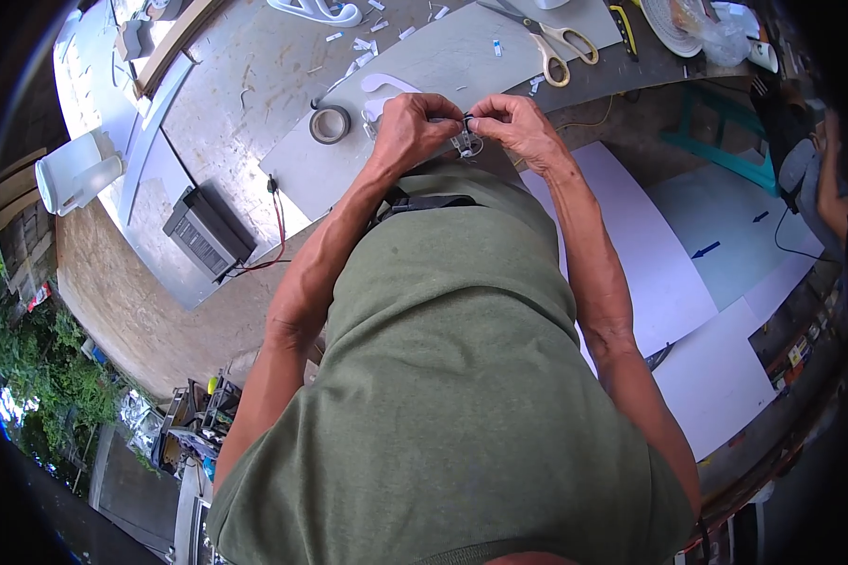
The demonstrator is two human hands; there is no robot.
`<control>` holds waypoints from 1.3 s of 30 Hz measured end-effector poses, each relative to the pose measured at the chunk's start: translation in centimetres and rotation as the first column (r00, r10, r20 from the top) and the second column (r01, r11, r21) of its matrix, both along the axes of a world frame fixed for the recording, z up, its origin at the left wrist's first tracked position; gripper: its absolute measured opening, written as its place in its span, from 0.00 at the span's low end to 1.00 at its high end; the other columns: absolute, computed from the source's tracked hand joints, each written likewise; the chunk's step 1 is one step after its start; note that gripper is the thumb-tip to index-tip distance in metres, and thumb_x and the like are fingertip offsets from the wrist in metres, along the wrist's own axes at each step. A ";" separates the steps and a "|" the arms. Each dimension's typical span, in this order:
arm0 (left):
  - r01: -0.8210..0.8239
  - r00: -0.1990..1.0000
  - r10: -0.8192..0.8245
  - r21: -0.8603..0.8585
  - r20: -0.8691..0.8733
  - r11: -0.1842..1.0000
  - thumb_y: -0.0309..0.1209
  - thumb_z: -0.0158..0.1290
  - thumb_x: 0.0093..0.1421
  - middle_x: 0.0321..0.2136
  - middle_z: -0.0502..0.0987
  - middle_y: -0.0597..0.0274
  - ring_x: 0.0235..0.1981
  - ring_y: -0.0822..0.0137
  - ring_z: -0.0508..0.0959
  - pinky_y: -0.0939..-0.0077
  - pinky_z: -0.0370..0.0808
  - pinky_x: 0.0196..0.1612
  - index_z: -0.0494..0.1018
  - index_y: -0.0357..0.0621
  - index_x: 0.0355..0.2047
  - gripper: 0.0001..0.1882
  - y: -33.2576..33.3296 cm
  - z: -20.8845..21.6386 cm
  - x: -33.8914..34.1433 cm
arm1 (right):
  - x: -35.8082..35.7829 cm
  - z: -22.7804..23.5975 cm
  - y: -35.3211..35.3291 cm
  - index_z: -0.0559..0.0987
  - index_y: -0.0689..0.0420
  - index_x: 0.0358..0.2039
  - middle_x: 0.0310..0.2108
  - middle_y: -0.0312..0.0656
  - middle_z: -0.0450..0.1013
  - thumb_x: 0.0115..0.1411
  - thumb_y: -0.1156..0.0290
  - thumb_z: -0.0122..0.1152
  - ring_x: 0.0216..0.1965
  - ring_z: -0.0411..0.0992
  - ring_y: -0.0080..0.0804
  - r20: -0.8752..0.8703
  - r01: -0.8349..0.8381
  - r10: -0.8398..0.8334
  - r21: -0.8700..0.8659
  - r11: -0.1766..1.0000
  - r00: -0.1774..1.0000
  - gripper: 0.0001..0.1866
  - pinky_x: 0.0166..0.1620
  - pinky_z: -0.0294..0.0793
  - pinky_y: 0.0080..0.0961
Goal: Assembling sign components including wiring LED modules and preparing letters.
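Both my hands meet at the near edge of the worktable, close to my waist. My left hand point(413, 127) has its fingers pinched, and my right hand point(518, 130) pinches from the other side, the fingertips nearly touching. Between and just below them hangs a small tangle of thin pale wire point(466, 144), with a dark bit at the fingertips. Which fingers grip which part is too small to tell. Beside my left hand lie a white curved cut-out piece point(386, 83) and a roll of grey tape point(330, 124).
Scissors with beige handles point(551, 56) and a yellow-black cutter knife point(623, 33) lie at the far right. A black power supply box point(207, 234) with red and black leads sits at left, near a white bucket point(75, 171). White sheets point(631, 245) lie at right, below a teal stool point(721, 137).
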State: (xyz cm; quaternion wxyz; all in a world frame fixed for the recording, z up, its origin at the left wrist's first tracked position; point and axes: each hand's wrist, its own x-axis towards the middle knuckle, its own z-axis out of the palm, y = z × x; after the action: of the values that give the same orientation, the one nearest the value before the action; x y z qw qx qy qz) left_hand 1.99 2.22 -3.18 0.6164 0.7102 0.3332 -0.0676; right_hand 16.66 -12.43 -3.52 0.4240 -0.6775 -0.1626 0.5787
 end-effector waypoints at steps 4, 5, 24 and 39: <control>0.011 0.999 -0.014 0.064 0.047 0.998 0.32 0.60 0.49 0.26 0.84 0.52 0.26 0.67 0.82 0.72 0.78 0.35 0.84 0.38 0.34 0.13 0.0 -0.2 -0.3 | 0.5 0.6 -0.1 0.82 0.60 0.38 0.29 0.30 0.76 0.57 0.68 0.69 0.30 0.69 0.14 0.002 -0.081 0.081 0.067 0.995 0.997 0.12 0.34 0.68 0.14; 0.008 0.999 -0.011 0.063 0.047 0.998 0.32 0.60 0.49 0.26 0.84 0.52 0.26 0.66 0.82 0.72 0.78 0.35 0.84 0.37 0.34 0.13 0.0 -0.2 -0.3 | 0.6 0.8 -0.1 0.82 0.61 0.39 0.29 0.31 0.76 0.57 0.67 0.70 0.30 0.70 0.16 -0.024 -0.077 0.079 0.059 0.995 0.997 0.13 0.34 0.69 0.16; -0.070 0.997 0.070 0.000 0.014 0.998 0.33 0.63 0.49 0.26 0.84 0.53 0.26 0.68 0.81 0.73 0.78 0.34 0.84 0.37 0.33 0.13 -0.1 -0.6 -0.4 | 0.4 -0.5 -0.7 0.80 0.60 0.42 0.27 0.30 0.76 0.55 0.69 0.72 0.23 0.66 0.12 -0.156 0.015 -0.012 0.020 1.000 0.988 0.16 0.24 0.61 0.11; 0.003 0.998 -0.004 0.018 0.067 1.000 0.30 0.63 0.52 0.26 0.83 0.60 0.26 0.75 0.79 0.78 0.75 0.33 0.84 0.38 0.35 0.11 -0.3 -0.4 -0.6 | -0.2 -0.7 -0.3 0.81 0.58 0.34 0.22 0.28 0.72 0.53 0.69 0.71 0.19 0.63 0.12 -0.127 0.065 -0.082 -0.128 0.990 0.989 0.10 0.19 0.55 0.12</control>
State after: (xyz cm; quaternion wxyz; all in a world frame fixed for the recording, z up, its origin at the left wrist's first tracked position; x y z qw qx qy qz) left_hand 1.43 1.88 -3.55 0.6207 0.7182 0.3117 -0.0418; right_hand 16.47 -12.71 -4.18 0.4121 -0.6683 -0.0729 0.6150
